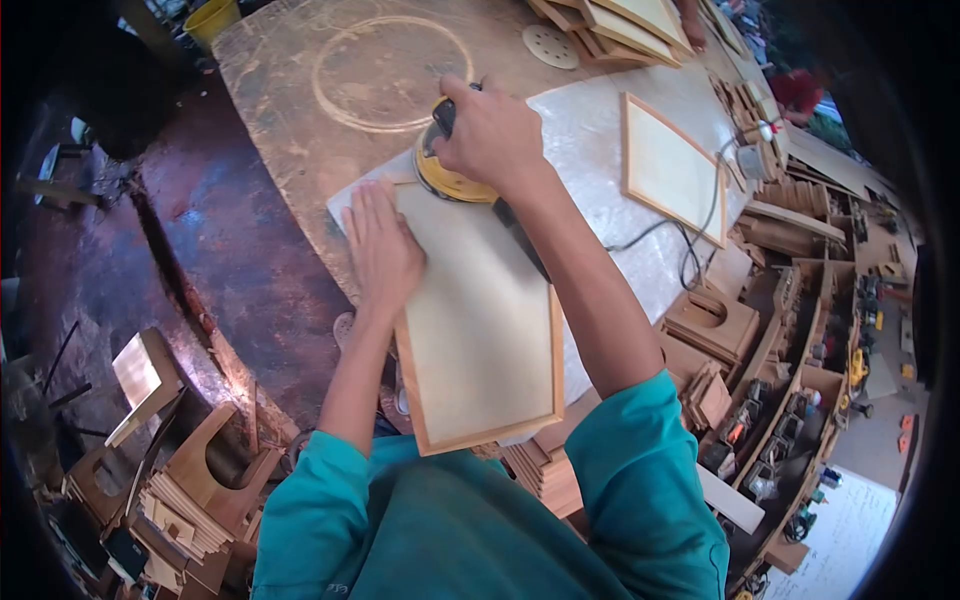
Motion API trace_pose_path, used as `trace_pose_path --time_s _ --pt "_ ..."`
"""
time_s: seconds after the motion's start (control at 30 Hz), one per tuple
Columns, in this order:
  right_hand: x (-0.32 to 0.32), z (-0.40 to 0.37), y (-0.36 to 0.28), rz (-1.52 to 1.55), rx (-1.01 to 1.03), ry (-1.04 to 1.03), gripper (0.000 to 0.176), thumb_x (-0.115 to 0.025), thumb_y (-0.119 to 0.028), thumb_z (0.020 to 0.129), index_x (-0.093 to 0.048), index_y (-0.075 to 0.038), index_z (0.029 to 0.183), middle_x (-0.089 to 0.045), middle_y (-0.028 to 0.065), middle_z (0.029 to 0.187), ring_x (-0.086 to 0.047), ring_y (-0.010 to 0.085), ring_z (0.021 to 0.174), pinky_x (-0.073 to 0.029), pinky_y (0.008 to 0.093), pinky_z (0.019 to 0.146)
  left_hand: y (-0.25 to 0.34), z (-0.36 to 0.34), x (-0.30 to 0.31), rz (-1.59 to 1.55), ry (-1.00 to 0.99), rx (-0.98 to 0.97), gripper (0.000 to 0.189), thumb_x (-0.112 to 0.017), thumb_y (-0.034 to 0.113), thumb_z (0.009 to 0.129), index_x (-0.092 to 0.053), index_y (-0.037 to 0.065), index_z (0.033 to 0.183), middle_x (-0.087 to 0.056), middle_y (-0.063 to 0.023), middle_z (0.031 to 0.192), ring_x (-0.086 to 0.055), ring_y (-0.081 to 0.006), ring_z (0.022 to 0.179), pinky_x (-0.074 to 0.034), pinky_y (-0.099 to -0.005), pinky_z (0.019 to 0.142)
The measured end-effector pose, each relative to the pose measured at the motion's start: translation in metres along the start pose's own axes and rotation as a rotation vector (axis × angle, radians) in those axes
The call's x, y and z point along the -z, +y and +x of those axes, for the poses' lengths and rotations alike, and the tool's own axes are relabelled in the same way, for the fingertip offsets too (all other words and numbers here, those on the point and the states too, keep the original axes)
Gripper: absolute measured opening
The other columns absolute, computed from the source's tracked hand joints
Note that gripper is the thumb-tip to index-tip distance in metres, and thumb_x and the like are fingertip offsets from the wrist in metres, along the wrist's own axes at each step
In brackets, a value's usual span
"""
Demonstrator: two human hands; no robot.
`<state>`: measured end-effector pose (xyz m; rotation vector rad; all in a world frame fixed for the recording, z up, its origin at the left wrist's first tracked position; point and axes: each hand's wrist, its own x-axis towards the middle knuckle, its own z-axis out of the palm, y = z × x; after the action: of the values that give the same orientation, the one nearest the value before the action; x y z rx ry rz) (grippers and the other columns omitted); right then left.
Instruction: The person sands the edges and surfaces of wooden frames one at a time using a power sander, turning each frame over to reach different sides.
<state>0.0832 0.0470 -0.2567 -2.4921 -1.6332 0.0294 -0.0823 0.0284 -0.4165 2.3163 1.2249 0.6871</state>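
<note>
A pale panel with a light wooden frame (485,350) lies across the table edge in front of me. Its far end carries a yellow and black power sander (452,180), and my right hand (490,135) is wrapped round the top of that tool. My left hand (382,240) rests flat on the panel's left edge, fingers stretched forward and nothing held. Under the panel is a whitish sheet (590,140) spread on the wooden table (270,100). My right forearm hides part of the panel's right side.
Another framed panel (670,170) lies at the right beside a black cable (688,240). Stacked panels (630,30) and a sanding disc (550,46) are at the back. Wood pieces and tool shelves (770,430) fill the right; wooden parts (190,500) stand lower left. Another person's hand (692,28) shows.
</note>
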Motion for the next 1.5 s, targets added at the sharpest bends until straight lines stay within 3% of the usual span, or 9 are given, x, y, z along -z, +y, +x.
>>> trace_pose_path --time_s 0.2,0.27,0.37,0.47,0.57,0.77,1.1,1.43,1.5 --pt "0.008 -0.013 0.062 -0.087 -0.157 0.056 0.054 -0.078 -0.033 0.072 -0.064 -0.020 0.122 -0.065 0.0197 0.112 -0.070 0.0414 0.095 -0.057 0.0479 0.083 0.016 0.009 0.009 0.260 0.010 -0.046 0.058 -0.051 0.014 0.097 -0.038 -0.002 0.151 -0.038 -0.0295 0.154 -0.027 -0.0443 0.148 -0.015 -0.0545 0.124" --pt "0.011 -0.021 0.080 -0.075 -0.186 0.042 0.054 -0.076 -0.031 0.071 -0.065 -0.021 0.123 -0.064 0.0212 0.114 -0.069 0.0437 0.096 -0.057 0.0494 0.084 0.027 0.033 0.012 0.150 -0.029 -0.413 0.053 -0.051 0.017 0.098 -0.045 -0.001 0.147 -0.041 -0.0289 0.152 -0.031 -0.0427 0.146 -0.022 -0.0524 0.121" --pt "0.021 -0.033 0.094 -0.057 -0.247 0.019 0.055 -0.075 -0.031 0.072 -0.064 -0.021 0.125 -0.062 0.0227 0.118 -0.068 0.0462 0.097 -0.057 0.0505 0.084 0.029 0.059 -0.017 0.039 -0.097 -0.516 0.041 -0.053 0.016 0.094 -0.059 0.002 0.132 -0.055 -0.0263 0.134 -0.047 -0.0416 0.131 -0.037 -0.0504 0.109" --pt "0.028 -0.045 0.108 -0.065 -0.316 -0.057 0.057 -0.076 -0.030 0.074 -0.061 -0.019 0.127 -0.061 0.0233 0.119 -0.068 0.0461 0.099 -0.057 0.0501 0.085 0.036 0.078 -0.001 0.157 -0.309 -0.380 0.028 -0.059 0.019 0.093 -0.063 0.008 0.118 -0.061 -0.0204 0.110 -0.055 -0.0394 0.113 -0.044 -0.0494 0.096" --pt "0.034 -0.049 0.118 -0.067 -0.304 -0.094 0.058 -0.076 -0.029 0.073 -0.060 -0.017 0.127 -0.061 0.0235 0.119 -0.068 0.0452 0.101 -0.057 0.0500 0.086 0.029 0.091 -0.003 0.240 -0.193 -0.512 0.017 -0.061 0.019 0.091 -0.063 0.008 0.103 -0.057 -0.0188 0.094 -0.057 -0.0379 0.097 -0.047 -0.0511 0.083" --pt "0.035 -0.043 0.109 -0.029 -0.289 -0.089 0.055 -0.075 -0.027 0.073 -0.061 -0.015 0.125 -0.062 0.0241 0.118 -0.068 0.0428 0.100 -0.058 0.0483 0.083 0.012 0.060 0.011 0.211 -0.109 -0.449 0.016 -0.062 0.020 0.090 -0.063 0.008 0.100 -0.057 -0.0186 0.090 -0.059 -0.0380 0.086 -0.048 -0.0497 0.072" --pt "0.012 -0.014 0.056 -0.019 -0.173 -0.025 0.061 -0.074 -0.032 0.072 -0.061 -0.019 0.129 -0.065 0.0243 0.116 -0.068 0.0418 0.101 -0.056 0.0490 0.088 0.017 -0.006 0.024 0.229 0.055 -0.169 0.011 -0.068 0.016 0.087 -0.065 0.010 0.095 -0.054 -0.0149 0.086 -0.056 -0.0341 0.084 -0.046 -0.0466 0.074" --pt "0.011 -0.012 0.043 -0.127 -0.075 -0.020 0.056 -0.074 -0.037 0.074 -0.062 -0.018 0.125 -0.069 0.0219 0.110 -0.068 0.0408 0.103 -0.055 0.0490 0.088 0.011 -0.002 0.021 -0.015 0.037 -0.165 0.016 -0.069 0.011 0.087 -0.068 0.002 0.100 -0.056 -0.0144 0.095 -0.054 -0.0338 0.094 -0.046 -0.0429 0.083" --pt "0.015 -0.014 0.039 -0.058 -0.055 0.048 0.036 -0.071 -0.019 0.074 -0.064 -0.005 0.107 -0.068 0.0235 0.097 -0.066 0.0390 0.097 -0.052 0.0469 0.084 0.008 0.000 0.017 -0.044 0.024 -0.167 0.016 -0.070 0.011 0.086 -0.069 0.002 0.100 -0.058 -0.0145 0.097 -0.055 -0.0341 0.096 -0.047 -0.0420 0.084"
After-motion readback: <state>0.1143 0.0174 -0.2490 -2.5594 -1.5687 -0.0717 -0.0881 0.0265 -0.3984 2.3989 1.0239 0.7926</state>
